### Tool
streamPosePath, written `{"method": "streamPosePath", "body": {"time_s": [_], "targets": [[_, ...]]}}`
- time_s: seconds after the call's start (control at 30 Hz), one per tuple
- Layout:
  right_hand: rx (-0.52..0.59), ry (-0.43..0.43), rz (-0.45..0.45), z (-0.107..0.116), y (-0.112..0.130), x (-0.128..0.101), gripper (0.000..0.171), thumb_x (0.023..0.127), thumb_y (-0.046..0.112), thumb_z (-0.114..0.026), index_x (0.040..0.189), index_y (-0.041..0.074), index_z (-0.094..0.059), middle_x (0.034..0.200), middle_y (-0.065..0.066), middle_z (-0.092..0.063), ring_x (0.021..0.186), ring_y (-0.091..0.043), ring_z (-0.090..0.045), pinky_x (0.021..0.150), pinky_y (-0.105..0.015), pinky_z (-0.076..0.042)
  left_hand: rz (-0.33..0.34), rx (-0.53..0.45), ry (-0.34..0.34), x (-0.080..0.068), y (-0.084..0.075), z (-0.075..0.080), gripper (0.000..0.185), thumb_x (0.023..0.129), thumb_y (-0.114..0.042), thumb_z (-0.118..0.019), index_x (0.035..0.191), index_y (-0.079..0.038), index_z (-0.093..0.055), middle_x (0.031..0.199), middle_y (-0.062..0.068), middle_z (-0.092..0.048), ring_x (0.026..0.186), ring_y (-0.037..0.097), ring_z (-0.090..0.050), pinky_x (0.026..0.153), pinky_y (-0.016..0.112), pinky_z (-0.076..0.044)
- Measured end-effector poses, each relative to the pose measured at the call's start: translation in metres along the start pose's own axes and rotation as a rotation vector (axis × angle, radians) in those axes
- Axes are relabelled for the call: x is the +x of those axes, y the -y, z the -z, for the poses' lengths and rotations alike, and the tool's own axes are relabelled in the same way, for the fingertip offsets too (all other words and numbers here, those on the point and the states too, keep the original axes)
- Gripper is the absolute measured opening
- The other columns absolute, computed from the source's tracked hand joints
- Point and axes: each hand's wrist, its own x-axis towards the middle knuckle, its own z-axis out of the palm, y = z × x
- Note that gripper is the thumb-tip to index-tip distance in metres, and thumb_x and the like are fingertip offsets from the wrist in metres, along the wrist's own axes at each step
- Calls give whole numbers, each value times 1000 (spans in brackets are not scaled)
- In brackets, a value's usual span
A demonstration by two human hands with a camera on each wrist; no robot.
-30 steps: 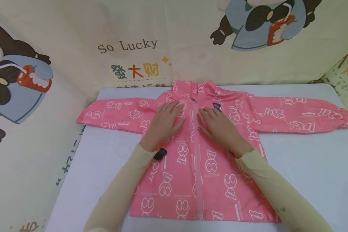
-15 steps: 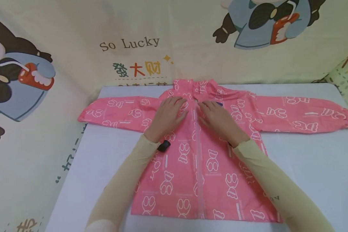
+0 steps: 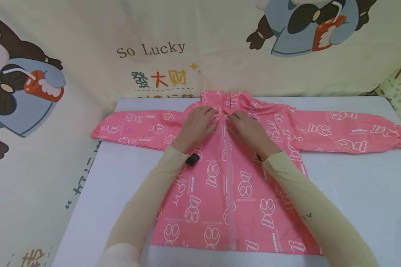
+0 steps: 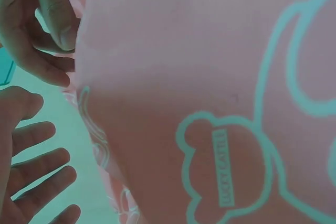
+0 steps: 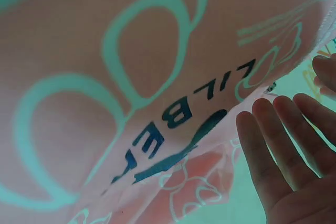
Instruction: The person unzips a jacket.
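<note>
A pink jacket with white bear outlines lies front up, its zipper running down the middle and both sleeves spread. My left hand is over the chest left of the zipper, fingers toward the collar. On the other side, my right hand has its fingertips near the top of the zipper and covers most of a dark printed logo. In the right wrist view the right fingers are extended beside the fabric. Two hands show at the left edge of the left wrist view. Neither hand visibly grips anything.
The white table carries the jacket. A cream cloth backdrop with cartoon prints and lettering hangs behind and at the left side. The left sleeve's cuff reaches past the table's left edge. Black wrist cameras sit by the forearms.
Both hands have moved up the jacket toward the collar, and the right hand has come closer to the zipper top, covering more of the logo. The jacket keeps its shape.
</note>
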Motion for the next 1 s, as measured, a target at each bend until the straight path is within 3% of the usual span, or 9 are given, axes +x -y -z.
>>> {"method": "streamPosePath", "body": {"time_s": [0.4, 0.73, 1.0], "targets": [[82, 76, -68, -3, -8, 23, 32, 98, 23, -63, 124, 5, -64, 111, -14, -65, 104, -30, -63, 98, -45, -52, 18, -30, 43, 20, 9, -11, 38, 102, -33, -53, 133, -13, -60, 132, 6, -60, 129, 24, -51, 112, 40, -38], [95, 97, -101, -5, -9, 32, 29, 97, 20, -65, 122, 5, -68, 104, -12, -65, 93, -28, -63, 92, -43, -54, 21, -16, 90, 32, 14, -21, 37, 102, -35, -52, 132, -13, -61, 130, 5, -60, 125, 22, -54, 110, 38, -41], [98, 95, -98, -5, -11, 41, 24, 95, 12, -67, 116, 3, -72, 104, -15, -69, 99, -32, -66, 94, -44, -52, 12, -13, 107, 37, 14, -27, 38, 103, -33, -50, 133, -12, -60, 129, 7, -60, 123, 23, -55, 110, 38, -41]]}}
